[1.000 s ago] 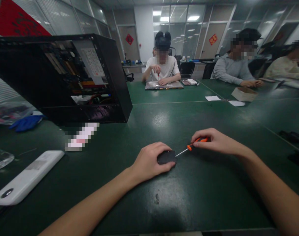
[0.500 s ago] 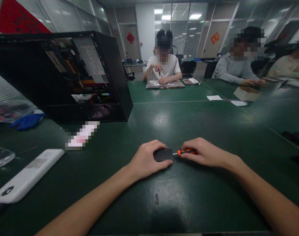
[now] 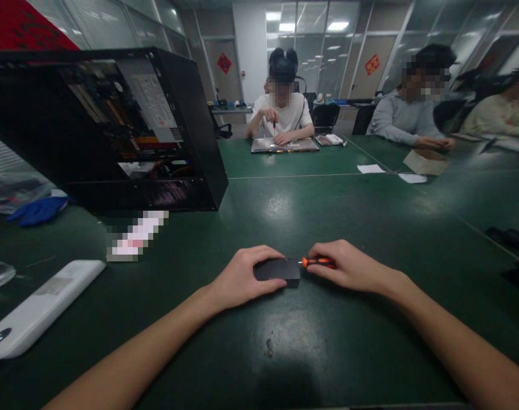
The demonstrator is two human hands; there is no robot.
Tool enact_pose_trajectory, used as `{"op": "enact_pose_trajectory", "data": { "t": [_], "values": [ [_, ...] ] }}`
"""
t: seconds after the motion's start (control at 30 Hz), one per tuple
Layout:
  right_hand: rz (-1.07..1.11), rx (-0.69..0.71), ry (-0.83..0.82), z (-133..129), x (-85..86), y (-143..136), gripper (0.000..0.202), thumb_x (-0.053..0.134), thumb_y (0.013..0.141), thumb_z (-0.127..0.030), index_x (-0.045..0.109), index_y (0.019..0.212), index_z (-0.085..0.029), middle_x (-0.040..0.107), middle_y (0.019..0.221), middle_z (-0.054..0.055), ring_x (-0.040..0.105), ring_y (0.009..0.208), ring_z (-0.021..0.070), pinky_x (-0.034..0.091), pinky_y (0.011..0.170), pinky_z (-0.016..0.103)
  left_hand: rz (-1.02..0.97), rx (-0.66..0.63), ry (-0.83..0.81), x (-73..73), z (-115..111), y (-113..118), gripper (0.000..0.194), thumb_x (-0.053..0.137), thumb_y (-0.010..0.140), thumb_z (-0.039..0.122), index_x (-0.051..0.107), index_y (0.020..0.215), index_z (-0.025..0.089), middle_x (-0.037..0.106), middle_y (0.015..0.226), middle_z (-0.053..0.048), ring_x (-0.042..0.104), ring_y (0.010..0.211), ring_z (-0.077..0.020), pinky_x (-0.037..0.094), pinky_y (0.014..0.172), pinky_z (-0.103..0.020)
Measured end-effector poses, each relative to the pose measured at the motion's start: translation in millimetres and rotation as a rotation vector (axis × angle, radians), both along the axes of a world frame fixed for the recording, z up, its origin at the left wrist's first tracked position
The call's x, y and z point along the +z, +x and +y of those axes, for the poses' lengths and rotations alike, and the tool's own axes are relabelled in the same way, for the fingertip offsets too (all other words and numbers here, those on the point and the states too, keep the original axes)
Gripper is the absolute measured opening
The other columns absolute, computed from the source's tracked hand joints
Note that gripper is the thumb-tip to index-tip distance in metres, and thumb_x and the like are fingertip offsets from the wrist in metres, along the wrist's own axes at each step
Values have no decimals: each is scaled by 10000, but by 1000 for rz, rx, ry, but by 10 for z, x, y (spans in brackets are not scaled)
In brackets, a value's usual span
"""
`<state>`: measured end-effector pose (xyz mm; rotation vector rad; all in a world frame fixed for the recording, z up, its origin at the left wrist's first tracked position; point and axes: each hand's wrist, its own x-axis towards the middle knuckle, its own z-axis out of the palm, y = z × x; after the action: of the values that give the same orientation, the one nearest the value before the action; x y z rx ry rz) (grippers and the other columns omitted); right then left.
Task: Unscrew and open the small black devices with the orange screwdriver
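A small black box (image 3: 280,270) rests on the green table (image 3: 327,347), near the middle of the view. My left hand (image 3: 244,277) grips it from the left, thumb on the near side and fingers on the far side. From the right, my right hand (image 3: 340,265) holds an orange and black screwdriver (image 3: 321,262) level. Its short visible metal shaft points left at the box's right end; whether the tip touches the box cannot be made out.
An open black computer case (image 3: 199,131) stands at the left. A white device (image 3: 45,307), a blue glove (image 3: 39,210) and plastic bags lie there too. Across the table a person (image 3: 280,117) works on a flat panel (image 3: 285,146). An open box (image 3: 425,162) sits at the right.
The view has shifted slightly. My left hand has slid a little left along the box, baring more of it. The screwdriver is closer to the box's end, with less shaft showing.
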<state>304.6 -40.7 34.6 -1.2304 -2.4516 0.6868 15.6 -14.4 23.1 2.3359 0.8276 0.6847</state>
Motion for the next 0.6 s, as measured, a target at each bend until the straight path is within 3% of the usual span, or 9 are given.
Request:
{"op": "enact_pose_trajectory", "data": {
  "t": [0.3,0.6],
  "values": [
    [-11,34,20,44,-148,-30,376,507,1080,-508,671,1165,-180,739,1028,71,699,907,207,488,797,320,-12,54,-32,-34,-13,10,411,873,830,387,772,1193,222,797,1172,-57,757,1048,-259,575,977,-383],
    [-42,52,103,90,-230,17,383,483,1087,-514,652,1161,-178,736,988,69,701,835,205,472,733,311,17,80,-41,25,-32,-7,456,870,828,396,774,1234,214,804,1195,-58,763,1056,-262,567,996,-369]
  ]
}}
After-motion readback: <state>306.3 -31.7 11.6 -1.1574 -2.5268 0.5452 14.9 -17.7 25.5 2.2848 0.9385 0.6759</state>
